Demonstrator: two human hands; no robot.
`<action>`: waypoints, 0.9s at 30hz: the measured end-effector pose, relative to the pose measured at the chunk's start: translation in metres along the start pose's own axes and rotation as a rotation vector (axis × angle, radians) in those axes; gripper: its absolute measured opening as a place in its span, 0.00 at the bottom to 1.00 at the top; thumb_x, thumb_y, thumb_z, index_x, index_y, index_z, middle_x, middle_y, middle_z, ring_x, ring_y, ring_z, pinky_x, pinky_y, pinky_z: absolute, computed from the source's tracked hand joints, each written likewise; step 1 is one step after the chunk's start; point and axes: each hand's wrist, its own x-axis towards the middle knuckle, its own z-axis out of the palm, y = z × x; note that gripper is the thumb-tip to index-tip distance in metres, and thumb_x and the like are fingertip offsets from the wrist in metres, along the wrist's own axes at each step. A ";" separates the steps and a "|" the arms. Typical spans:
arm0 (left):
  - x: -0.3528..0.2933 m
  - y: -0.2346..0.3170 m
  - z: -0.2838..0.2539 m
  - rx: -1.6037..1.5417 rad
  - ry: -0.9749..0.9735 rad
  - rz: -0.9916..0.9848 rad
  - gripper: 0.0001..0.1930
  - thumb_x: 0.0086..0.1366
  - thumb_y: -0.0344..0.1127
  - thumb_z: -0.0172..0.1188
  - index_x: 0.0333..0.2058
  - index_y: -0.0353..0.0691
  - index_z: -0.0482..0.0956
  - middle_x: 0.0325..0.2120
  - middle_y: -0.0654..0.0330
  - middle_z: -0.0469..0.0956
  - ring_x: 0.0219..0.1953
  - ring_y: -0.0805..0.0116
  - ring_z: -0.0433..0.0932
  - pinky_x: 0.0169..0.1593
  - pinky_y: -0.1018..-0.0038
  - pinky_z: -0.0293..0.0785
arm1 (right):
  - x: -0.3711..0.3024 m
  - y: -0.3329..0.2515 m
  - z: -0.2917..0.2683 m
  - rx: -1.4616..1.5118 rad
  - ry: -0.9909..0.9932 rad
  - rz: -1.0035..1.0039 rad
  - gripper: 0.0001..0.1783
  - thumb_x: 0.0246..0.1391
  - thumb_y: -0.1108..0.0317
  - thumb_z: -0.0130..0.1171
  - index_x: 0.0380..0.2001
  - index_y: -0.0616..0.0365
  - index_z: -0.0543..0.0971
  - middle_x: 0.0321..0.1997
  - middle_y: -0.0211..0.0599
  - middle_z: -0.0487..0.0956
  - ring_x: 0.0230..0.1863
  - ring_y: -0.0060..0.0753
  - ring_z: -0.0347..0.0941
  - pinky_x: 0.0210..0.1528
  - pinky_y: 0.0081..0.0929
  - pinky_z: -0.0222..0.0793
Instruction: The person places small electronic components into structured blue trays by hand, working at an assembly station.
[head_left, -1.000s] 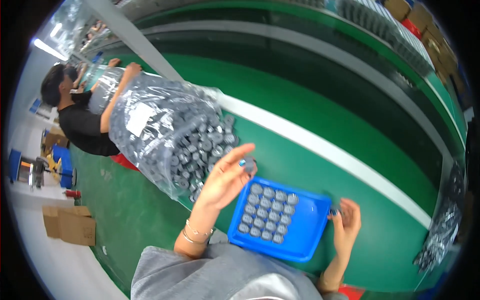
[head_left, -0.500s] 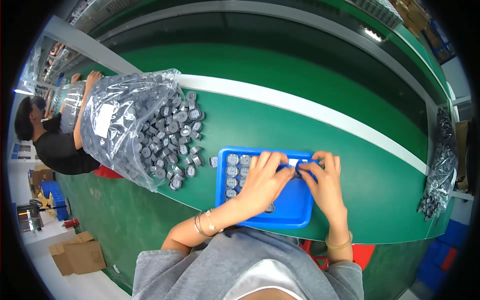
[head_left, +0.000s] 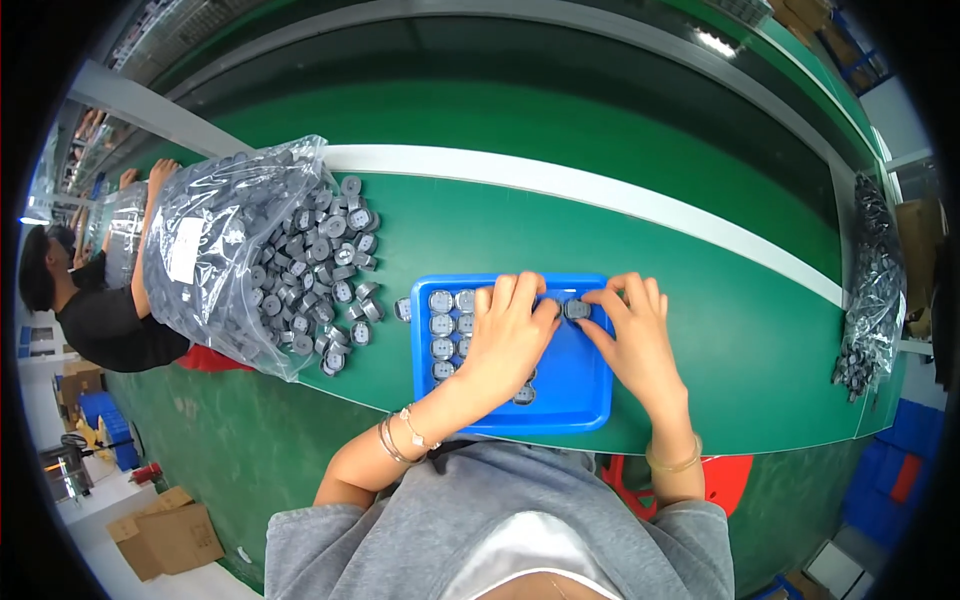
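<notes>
Over the blue tray (head_left: 590, 400), my right hand (head_left: 640, 340) pinches a small grey round plastic part (head_left: 577, 310) between thumb and forefinger. My left hand (head_left: 508, 330) is beside it, its thumb and forefinger closed close to that part; what they hold, if anything, is hidden. Similar parts with pale, clear-looking faces (head_left: 442, 324) stand in rows along the tray's left side. Another one (head_left: 524, 394) lies near the tray's front, below my left hand. My left hand and wrist cover some of the rows.
A clear plastic bag (head_left: 215, 260) lies on the green table (head_left: 720, 370), spilling many grey parts (head_left: 320, 250). One loose part (head_left: 403, 309) sits just left of the tray. Another bag (head_left: 872, 290) is at the far right. A co-worker (head_left: 110, 300) sits at the left. A white rail (head_left: 600, 200) runs behind.
My fingers have drawn apart slightly, and the grey part now shows in my right fingertips. A white patch seen between my hands earlier no longer shows. The whole view has shifted slightly.
</notes>
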 end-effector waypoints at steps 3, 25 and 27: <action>0.002 -0.001 0.000 0.031 0.001 -0.046 0.09 0.50 0.34 0.65 0.31 0.43 0.79 0.38 0.60 0.66 0.43 0.60 0.64 0.41 0.65 0.58 | 0.003 0.001 0.008 -0.017 0.049 -0.013 0.16 0.41 0.70 0.66 0.37 0.55 0.77 0.38 0.34 0.69 0.42 0.37 0.64 0.44 0.33 0.57; -0.083 -0.104 -0.073 0.049 0.151 -0.160 0.11 0.51 0.27 0.64 0.36 0.43 0.78 0.35 0.67 0.75 0.44 0.68 0.70 0.47 0.69 0.59 | 0.049 -0.067 0.005 0.266 0.009 -0.295 0.12 0.44 0.79 0.61 0.35 0.57 0.78 0.33 0.34 0.74 0.32 0.29 0.70 0.40 0.24 0.61; -0.086 -0.105 -0.071 0.061 0.151 -0.136 0.11 0.51 0.27 0.63 0.34 0.43 0.78 0.35 0.66 0.74 0.44 0.67 0.70 0.47 0.68 0.58 | 0.046 -0.072 0.009 0.283 -0.023 -0.303 0.12 0.44 0.79 0.61 0.35 0.57 0.78 0.33 0.33 0.75 0.32 0.29 0.71 0.40 0.24 0.61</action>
